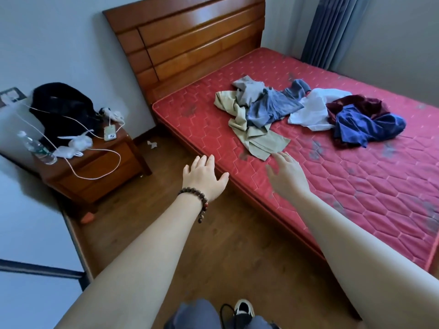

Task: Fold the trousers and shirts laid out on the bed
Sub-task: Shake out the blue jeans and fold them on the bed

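The right hand is smeared by motion blur, so how its fingers lie cannot be read. In the crumpled heap, the grey garment and blue-grey garment cover part of the khaki garment; which are shirts or trousers cannot be told. The dark red velvety garment lies partly under the royal-blue garment. The red quilted mattress is cut off at the right edge.

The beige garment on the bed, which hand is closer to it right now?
Right. The right hand reaches over the mattress, its fingers just short of the beige garment. The left hand hovers off the bed's edge, farther away.
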Motion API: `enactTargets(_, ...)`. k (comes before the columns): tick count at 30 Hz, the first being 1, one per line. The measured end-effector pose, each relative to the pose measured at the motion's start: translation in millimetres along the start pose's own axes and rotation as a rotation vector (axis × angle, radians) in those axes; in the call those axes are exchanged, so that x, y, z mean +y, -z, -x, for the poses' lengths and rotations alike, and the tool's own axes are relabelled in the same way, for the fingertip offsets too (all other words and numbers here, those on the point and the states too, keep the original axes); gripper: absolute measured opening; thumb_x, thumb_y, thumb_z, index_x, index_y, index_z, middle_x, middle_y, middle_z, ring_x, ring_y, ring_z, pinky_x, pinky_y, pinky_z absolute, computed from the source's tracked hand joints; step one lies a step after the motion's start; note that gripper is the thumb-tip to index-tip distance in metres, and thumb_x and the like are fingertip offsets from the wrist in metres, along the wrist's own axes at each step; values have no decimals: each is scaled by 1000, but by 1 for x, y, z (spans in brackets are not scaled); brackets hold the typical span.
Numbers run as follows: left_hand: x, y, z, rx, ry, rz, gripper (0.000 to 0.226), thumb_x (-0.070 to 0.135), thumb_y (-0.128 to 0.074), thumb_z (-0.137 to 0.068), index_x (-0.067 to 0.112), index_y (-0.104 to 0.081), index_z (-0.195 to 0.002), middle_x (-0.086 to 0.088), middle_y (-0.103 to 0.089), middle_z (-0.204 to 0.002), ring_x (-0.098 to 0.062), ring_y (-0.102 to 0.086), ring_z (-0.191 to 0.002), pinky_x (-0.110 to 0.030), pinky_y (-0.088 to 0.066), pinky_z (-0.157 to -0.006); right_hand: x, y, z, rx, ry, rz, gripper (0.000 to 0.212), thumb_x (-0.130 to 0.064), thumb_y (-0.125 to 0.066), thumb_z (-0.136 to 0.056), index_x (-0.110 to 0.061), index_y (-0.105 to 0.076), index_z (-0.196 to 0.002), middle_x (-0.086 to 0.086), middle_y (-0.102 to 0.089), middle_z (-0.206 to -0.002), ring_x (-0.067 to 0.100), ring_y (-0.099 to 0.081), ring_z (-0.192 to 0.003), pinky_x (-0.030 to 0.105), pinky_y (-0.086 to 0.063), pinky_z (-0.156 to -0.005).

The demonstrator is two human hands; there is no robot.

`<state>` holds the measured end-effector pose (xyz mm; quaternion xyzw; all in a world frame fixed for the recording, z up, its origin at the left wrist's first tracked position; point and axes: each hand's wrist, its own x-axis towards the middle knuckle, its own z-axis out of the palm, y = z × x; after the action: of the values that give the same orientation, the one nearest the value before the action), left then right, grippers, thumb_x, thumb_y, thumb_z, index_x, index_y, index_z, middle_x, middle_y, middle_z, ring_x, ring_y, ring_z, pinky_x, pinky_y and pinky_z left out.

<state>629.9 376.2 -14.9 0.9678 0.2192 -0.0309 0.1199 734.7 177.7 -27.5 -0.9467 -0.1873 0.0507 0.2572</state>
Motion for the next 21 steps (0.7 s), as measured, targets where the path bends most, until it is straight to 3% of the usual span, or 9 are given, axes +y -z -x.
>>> enactTargets(9,-34,4,-146,-47,-38,-15,74,59,-33,-94,18,-19,-153,-4,-21,-159,-20,-11,-148,-49,-12,-118,-19,-34,-122,-14,-35,25,50,-35,-46,-97,-14,-44,-142,6,-42,-149,24,-28,-142,46,-23,-116)
enactTargets(21,-108,35,-407,-148,-285,-80,76,59,-34,-92,18,-17,-153,-3,-21,-160,-19,-12,-148,-50,-12,-118,-89,-77,-318,120,-300,8,52,-30,-47,-97,-13,-38,-146,8,-34,-154,23,-21,-146,40,-16,-119)
